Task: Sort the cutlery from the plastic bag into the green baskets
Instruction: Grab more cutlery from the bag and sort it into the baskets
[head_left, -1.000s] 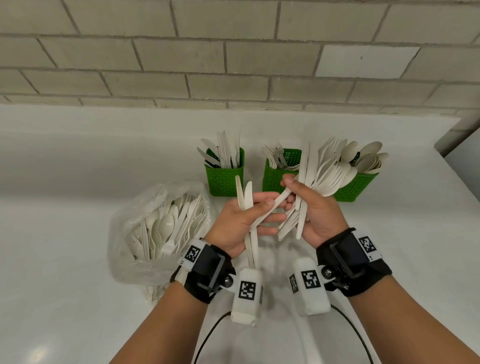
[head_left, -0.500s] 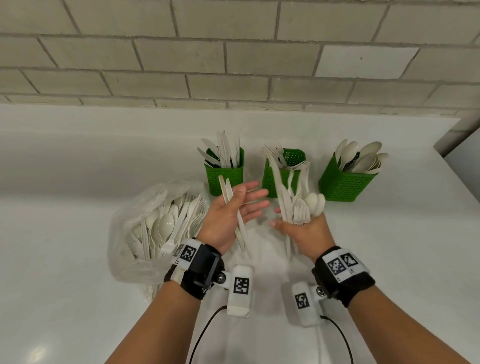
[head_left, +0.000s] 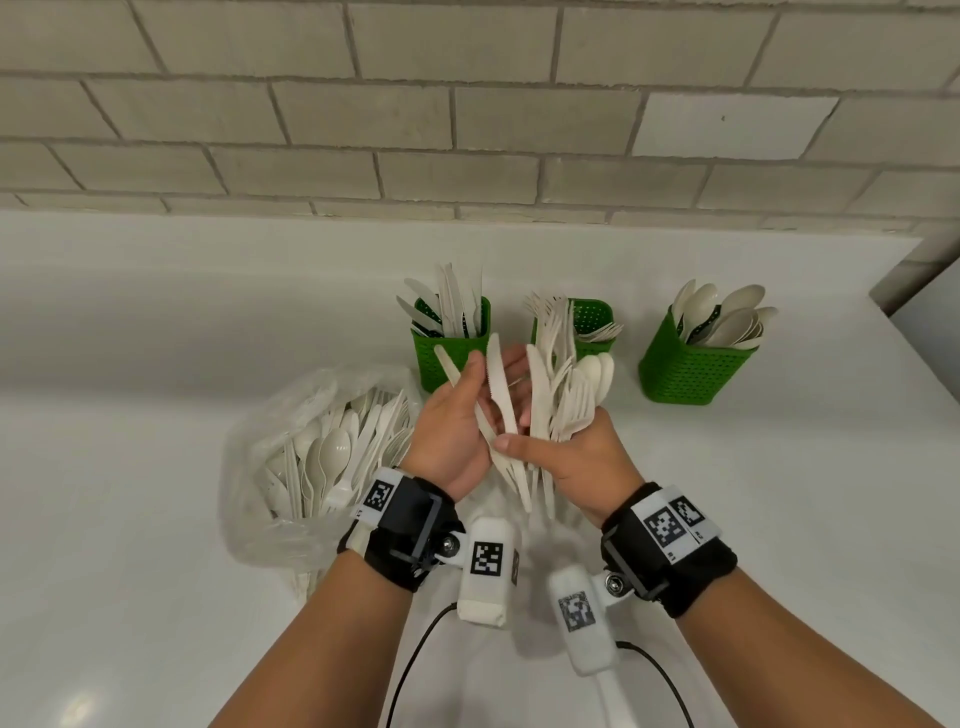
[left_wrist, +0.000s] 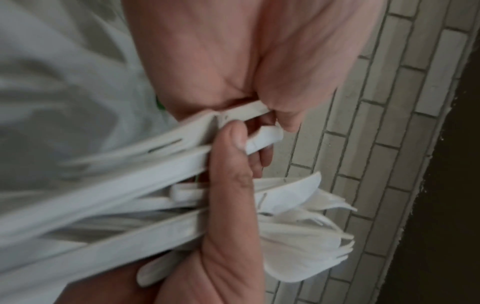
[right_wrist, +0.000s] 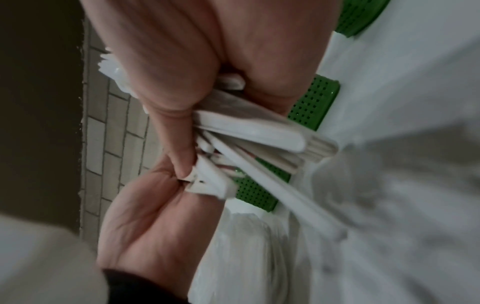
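Observation:
Both hands meet in front of the green baskets. My left hand (head_left: 457, 415) grips two white plastic knives (head_left: 500, 384), blades up. My right hand (head_left: 576, 462) holds a mixed bunch of forks, spoons and a knife (head_left: 566, 400), and its thumb (left_wrist: 231, 164) presses on a knife handle by my left palm (left_wrist: 233, 51). The clear plastic bag (head_left: 311, 457) of white cutlery lies to the left. The left basket (head_left: 449, 364) holds knives, the middle basket (head_left: 595, 317) forks, and the right basket (head_left: 691, 374) spoons. The right wrist view shows handles (right_wrist: 249, 131) fanning out of my right fist.
Everything sits on a white counter (head_left: 779, 519) that runs back to a grey brick wall (head_left: 467, 130). The counter's right edge (head_left: 930, 364) lies just past the spoon basket. Cables (head_left: 410, 654) trail from the wrist cameras toward me.
My hands have closed in on each other. The left fingers, spread half a second ago, now curl round the knives. My right hand shifted left and its thumb reached the knife handles.

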